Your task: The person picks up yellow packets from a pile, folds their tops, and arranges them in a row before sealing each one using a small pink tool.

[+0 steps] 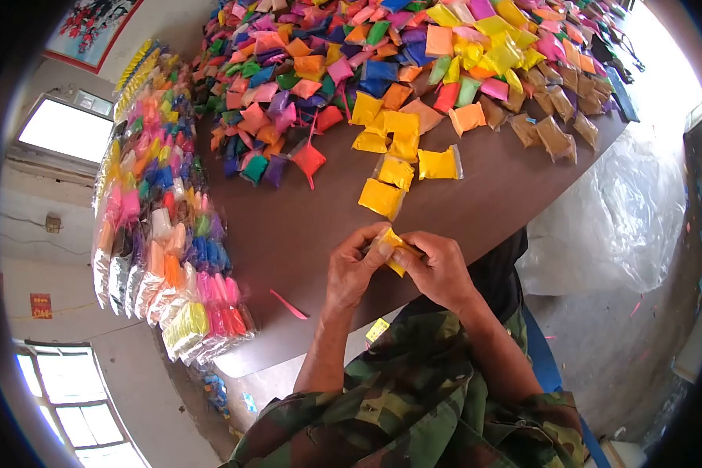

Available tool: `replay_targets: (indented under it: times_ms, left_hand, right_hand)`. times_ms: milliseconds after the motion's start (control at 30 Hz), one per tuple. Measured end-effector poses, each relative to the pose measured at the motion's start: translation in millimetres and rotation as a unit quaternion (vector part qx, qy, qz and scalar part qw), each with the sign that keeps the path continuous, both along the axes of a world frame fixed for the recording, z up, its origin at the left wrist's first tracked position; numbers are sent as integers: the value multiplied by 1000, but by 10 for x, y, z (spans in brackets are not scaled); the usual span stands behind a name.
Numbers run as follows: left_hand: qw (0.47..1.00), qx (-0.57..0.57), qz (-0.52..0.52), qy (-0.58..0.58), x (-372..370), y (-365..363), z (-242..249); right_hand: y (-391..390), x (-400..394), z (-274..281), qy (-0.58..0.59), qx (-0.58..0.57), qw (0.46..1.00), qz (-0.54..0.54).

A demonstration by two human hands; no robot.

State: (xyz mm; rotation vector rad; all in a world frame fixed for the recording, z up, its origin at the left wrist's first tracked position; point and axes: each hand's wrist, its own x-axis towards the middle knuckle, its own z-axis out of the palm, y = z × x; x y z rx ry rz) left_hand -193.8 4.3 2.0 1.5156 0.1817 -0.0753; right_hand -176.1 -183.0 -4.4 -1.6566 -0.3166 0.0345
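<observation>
Between my two hands, close to the table's front edge, is a small yellow packet. My left hand pinches its left side, and my right hand has fingers and thumb closed on its right side. Just beyond my hands several yellow packets lie on the brown table, the nearest being a flat yellow packet. A red packet with a thin strip lies further left.
A large pile of coloured packets covers the back of the table. Bagged bundles are stacked along the left edge. Brown packets lie at the right, near clear plastic sheeting. A pink strip lies near the front left.
</observation>
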Motion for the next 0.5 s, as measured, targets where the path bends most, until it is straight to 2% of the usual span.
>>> replay_targets:
  times_ms: [167, 267, 367, 500]
  left_hand:
    - [999, 30, -28, 8, 26, 49, -40]
    - [999, -24, -25, -23, 17, 103, -162]
    - [995, -76, 21, -58, -5, 116, -259]
    - [993, -107, 35, -15, -11, 96, -138]
  right_hand:
    - [-13, 8, -64, -12, -29, 999, 24]
    - [-18, 14, 6, 0, -4, 999, 36]
    - [-41, 21, 86, 28, 10, 998, 49]
    - [-52, 11, 47, 63, -1, 997, 43]
